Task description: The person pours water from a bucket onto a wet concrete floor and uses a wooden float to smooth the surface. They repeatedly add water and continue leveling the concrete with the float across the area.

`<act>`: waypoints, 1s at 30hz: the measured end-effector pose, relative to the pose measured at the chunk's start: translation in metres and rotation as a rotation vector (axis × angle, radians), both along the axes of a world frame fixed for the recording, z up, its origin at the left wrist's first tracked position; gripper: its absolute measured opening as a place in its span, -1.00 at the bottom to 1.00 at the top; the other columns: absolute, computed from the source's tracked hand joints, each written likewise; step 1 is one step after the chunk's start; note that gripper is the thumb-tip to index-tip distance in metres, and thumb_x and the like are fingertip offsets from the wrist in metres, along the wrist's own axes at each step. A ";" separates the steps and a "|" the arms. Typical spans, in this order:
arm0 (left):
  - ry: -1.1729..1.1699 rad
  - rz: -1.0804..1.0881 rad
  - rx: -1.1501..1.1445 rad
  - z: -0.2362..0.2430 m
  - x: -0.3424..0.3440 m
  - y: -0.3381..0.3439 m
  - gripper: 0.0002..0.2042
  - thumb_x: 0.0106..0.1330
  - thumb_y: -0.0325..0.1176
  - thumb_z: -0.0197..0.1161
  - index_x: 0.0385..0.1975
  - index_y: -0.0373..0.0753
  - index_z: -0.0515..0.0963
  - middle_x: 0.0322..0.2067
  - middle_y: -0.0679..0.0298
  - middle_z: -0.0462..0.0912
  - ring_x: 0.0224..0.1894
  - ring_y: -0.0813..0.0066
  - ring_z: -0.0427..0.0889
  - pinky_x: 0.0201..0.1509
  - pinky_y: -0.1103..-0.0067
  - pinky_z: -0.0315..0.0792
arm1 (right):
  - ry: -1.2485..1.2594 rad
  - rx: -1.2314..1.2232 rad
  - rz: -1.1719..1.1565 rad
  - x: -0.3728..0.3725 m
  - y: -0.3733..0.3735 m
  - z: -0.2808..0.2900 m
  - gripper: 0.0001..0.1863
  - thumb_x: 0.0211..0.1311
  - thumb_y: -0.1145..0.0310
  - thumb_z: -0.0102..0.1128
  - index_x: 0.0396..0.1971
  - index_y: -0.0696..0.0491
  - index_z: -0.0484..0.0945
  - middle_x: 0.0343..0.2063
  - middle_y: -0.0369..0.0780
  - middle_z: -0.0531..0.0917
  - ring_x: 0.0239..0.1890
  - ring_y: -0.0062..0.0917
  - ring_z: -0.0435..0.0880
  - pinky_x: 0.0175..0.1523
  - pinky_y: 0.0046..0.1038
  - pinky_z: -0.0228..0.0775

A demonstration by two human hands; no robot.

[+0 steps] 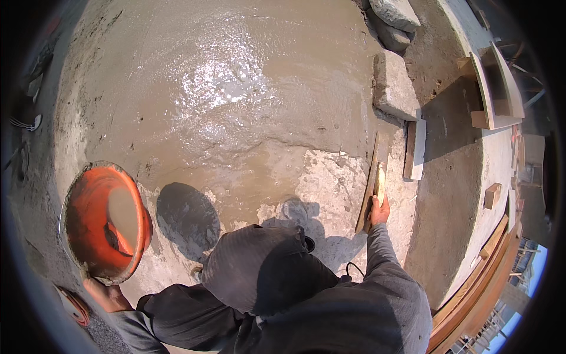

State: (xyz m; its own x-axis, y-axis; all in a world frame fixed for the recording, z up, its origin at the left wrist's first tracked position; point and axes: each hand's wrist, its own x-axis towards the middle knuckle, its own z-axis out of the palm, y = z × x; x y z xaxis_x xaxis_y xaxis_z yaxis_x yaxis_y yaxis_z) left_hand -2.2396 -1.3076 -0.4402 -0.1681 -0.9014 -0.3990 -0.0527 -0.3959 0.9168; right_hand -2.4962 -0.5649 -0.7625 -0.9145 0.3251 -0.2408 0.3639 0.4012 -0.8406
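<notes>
At the lower left, my left hand (106, 295) grips the near edge of an orange bucket (137, 203), some fingers hidden behind it. The bucket is held up and tilted, its mouth facing me. Grey watery mix lies inside, and dried cement crusts the rim. On the right, my right hand (379, 210) is closed around the pale handle of a long wooden float (374, 156). The float lies along the right side of the floor, beside the wet cement (177, 130). Nearer me, a rough, pale patch (330, 177) borders the smooth wet layer.
Concrete blocks (396, 85) line the right edge, with a short wooden piece (415, 150) beside them. Farther right are a raised ledge (471, 224), upright boards (498, 88), a small wood block (493, 196) and long planks (477, 295). A coiled cord (81, 311) lies at lower left.
</notes>
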 end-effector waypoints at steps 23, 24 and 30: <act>0.004 0.404 -0.352 0.004 0.065 0.000 -0.86 0.29 -0.44 0.10 -0.20 -0.22 0.51 -0.25 0.25 0.61 -0.22 0.37 0.62 -0.05 0.46 0.52 | -0.013 -0.051 0.803 -0.185 -0.438 0.007 -0.49 0.39 0.21 0.06 0.27 0.07 0.34 -0.17 0.00 0.68 -0.29 -0.28 0.71 -0.15 -0.29 0.56; 0.004 0.434 -0.375 0.007 0.062 0.000 -0.87 0.29 -0.44 0.10 -0.21 -0.22 0.51 -0.26 0.25 0.61 -0.23 0.37 0.61 -0.06 0.46 0.52 | -0.063 -0.078 0.807 -0.192 -0.455 0.007 -0.49 0.40 0.20 0.06 0.26 0.07 0.34 -0.20 -0.01 0.68 -0.35 -0.30 0.70 -0.23 -0.31 0.56; -0.022 0.577 -0.412 -0.052 0.070 -0.052 -0.83 0.24 -0.49 0.11 -0.19 -0.31 0.51 -0.24 0.20 0.61 -0.23 0.33 0.64 -0.08 0.43 0.55 | -0.049 -0.109 1.309 -0.116 -0.574 0.004 -0.42 0.36 0.11 0.09 0.29 0.07 0.33 -0.06 0.07 0.63 -0.06 -0.12 0.64 0.01 -0.24 0.45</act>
State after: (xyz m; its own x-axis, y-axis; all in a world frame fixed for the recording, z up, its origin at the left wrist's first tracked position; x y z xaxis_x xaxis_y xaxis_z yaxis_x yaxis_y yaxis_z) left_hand -2.1695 -1.3591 -0.4925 0.3855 -0.9227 -0.0043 0.0411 0.0125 0.9991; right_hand -2.6125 -1.1391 -0.7580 -0.5251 -0.8132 -0.2508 -0.2097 0.4093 -0.8880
